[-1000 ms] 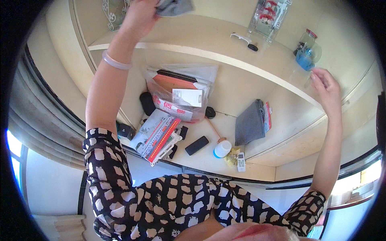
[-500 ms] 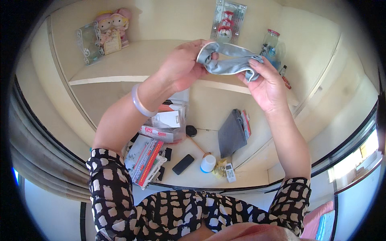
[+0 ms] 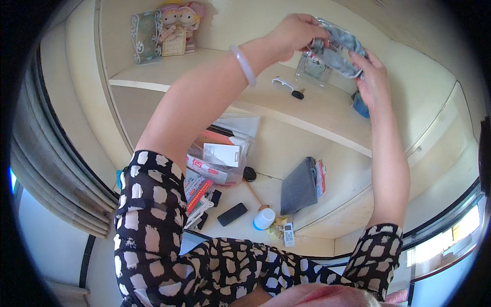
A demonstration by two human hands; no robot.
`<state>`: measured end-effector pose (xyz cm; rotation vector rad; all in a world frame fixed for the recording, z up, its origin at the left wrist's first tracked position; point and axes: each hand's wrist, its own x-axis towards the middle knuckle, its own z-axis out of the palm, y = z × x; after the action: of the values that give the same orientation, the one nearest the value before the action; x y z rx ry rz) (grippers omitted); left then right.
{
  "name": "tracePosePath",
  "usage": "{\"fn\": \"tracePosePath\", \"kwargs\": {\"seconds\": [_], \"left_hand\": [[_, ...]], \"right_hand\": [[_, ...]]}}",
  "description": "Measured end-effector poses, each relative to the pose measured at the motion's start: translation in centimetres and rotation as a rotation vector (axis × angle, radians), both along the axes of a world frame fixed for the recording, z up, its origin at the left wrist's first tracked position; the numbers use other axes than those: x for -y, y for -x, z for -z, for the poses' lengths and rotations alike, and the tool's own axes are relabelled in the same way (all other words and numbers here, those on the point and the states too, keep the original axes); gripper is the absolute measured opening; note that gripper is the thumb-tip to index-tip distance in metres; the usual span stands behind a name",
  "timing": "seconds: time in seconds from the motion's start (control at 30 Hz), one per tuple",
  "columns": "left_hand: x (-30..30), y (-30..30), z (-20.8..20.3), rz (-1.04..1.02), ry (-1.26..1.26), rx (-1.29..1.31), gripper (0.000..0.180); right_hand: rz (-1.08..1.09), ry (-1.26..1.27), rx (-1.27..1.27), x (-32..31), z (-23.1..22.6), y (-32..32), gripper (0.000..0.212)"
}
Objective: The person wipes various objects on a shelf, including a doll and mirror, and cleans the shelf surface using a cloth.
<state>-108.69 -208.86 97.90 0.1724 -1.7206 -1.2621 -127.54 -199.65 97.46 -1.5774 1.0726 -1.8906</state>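
A grey-blue cloth band with pale edging (image 3: 341,62) is stretched between my two hands, high over the upper shelf. My left hand (image 3: 298,37) pinches its left end, fingers closed on the fabric. At the other end my right hand (image 3: 373,74) grips it between thumb and fingers. The cloth is slightly blurred. Just behind it stands a clear picture frame (image 3: 313,71), partly covered by the cloth and my left hand.
On the upper shelf (image 3: 245,94) are a small black object with a white strap (image 3: 296,94), a doll figurine (image 3: 179,25) and a glass frame (image 3: 146,38). Below lie a plastic bag (image 3: 225,174), a phone (image 3: 232,214), a grey folder (image 3: 299,187) and a remote control (image 3: 289,235).
Both hands have moved up and to the right with the cloth, now held at a steeper tilt. The view has shifted, bringing the black object with the white strap into sight.
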Motion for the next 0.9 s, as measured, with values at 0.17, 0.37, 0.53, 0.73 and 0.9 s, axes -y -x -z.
{"fn": "tracePosePath", "kwargs": {"seconds": [0.17,0.37,0.53,0.73,0.9], "left_hand": [[6.3,4.6,-4.0,-0.34,0.248,-0.101,0.037],[9.9,6.4,-5.5,-0.841,0.473,0.101,0.02],[9.7,7.3,-5.6,-0.908,0.473,0.198,0.026],[9.6,7.3,-5.4,-0.984,0.549,0.284,0.023],[13.1,8.4,-5.6,-1.009,0.519,0.169,0.022]], "right_hand": [[0.264,0.057,-0.113,5.5,-4.8,2.2,0.028],[0.503,-0.014,-0.183,9.4,-6.4,4.4,0.018],[0.57,-0.015,-0.059,10.9,-6.8,5.3,0.018],[0.381,-0.079,0.2,12.2,-7.2,6.4,0.013],[0.257,-0.19,0.378,12.7,-8.2,6.8,0.011]]}}
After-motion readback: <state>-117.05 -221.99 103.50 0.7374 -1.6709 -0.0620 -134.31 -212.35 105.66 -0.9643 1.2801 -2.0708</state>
